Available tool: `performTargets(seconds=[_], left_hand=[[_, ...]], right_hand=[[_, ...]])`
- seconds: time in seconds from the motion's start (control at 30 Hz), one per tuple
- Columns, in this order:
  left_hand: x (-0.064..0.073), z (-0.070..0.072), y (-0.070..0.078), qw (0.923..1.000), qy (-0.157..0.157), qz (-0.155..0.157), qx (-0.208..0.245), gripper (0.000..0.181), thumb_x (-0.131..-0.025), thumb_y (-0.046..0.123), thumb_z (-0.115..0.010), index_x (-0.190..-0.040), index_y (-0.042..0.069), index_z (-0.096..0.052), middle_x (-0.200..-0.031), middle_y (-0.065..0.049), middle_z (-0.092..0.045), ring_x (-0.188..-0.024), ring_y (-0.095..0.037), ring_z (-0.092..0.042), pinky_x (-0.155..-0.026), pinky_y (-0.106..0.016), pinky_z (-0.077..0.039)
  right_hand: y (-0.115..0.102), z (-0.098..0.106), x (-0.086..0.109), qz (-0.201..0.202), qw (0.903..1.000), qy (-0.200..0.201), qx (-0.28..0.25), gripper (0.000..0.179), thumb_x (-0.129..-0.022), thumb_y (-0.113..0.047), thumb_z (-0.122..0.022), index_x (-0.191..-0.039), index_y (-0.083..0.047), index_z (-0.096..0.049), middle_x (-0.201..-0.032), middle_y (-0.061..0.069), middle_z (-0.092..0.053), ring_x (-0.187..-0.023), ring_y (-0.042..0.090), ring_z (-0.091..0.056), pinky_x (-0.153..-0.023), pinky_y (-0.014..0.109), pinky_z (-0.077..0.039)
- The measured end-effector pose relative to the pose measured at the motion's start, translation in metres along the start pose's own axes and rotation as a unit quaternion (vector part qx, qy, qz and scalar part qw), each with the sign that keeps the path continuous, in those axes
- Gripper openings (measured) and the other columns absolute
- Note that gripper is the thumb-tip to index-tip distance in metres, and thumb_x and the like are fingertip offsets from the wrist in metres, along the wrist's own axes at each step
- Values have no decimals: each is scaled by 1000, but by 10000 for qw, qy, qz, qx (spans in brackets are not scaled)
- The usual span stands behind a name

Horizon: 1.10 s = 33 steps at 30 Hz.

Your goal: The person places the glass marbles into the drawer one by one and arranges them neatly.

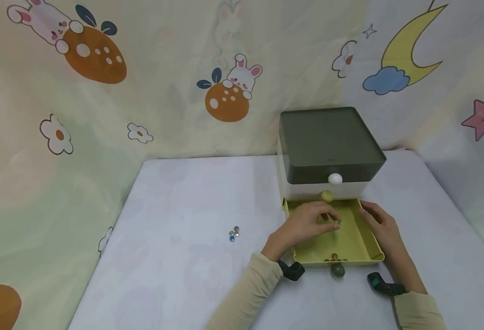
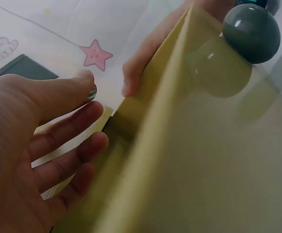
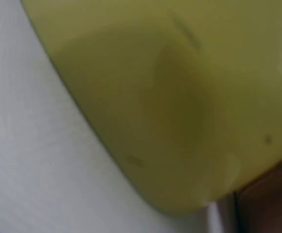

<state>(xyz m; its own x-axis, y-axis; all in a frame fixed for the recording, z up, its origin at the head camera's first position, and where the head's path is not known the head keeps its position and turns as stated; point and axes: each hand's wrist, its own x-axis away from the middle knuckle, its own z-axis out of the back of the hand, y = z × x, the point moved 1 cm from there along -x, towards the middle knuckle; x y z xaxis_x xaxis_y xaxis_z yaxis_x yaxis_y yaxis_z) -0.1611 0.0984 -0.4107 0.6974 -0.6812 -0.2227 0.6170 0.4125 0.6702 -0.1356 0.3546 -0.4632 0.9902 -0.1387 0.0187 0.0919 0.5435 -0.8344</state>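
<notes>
My left hand is over the pulled-out yellow-green drawer, pinching a small green marble between thumb and index finger. In the left wrist view the marble shows at the thumb tip, while the other fingers are loosely spread. My right hand rests along the drawer's right side wall, fingertips at the rim near its back corner. Several amber-brown marbles lie inside by the drawer's front wall. The drawer's round dark green knob faces me. The right wrist view mostly holds the drawer's blurred outer surface.
Several glass marbles are grouped on the white-covered table, left of the drawer. Above the drawer, the box has a dark green top with a white knob. A lighter green knob sits below it. Printed cloth hangs behind.
</notes>
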Motion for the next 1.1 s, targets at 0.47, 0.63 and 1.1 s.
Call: performTargets(seconds=[0.47, 0.63, 1.1], left_hand=[[-2, -8, -5, 9949, -229, 169, -970, 15, -101, 37, -70, -112, 28, -75, -108, 19, -72, -101, 4, -63, -84, -3, -39], [-4, -10, -6, 9899, -254, 361, -1349, 15, -100, 37, -71, -113, 31, -76, -109, 20, -72, -95, 5, -61, -81, -7, -41], [-4, -18, -6, 9766, -176, 755, -2004, 14, -95, 36, -77, -110, 37, -79, -113, 18, -72, -106, -4, -67, -87, -17, -51]], right_hand=[[-4, -2, 0, -294, 9992, -241, 119, 63, -109, -52, -45, -158, -12, -44, -161, 21, -45, -140, 22, -48, -90, 16, -39], [-3, -2, -1, -327, 9991, -236, 147, 64, -109, -54, -44, -158, -13, -43, -161, 22, -44, -141, 22, -47, -99, 25, -41], [-6, -3, 0, -396, 9989, -235, 112, 65, -110, -53, -42, -158, -11, -42, -162, 22, -43, -145, 44, -41, -99, 33, -41]])
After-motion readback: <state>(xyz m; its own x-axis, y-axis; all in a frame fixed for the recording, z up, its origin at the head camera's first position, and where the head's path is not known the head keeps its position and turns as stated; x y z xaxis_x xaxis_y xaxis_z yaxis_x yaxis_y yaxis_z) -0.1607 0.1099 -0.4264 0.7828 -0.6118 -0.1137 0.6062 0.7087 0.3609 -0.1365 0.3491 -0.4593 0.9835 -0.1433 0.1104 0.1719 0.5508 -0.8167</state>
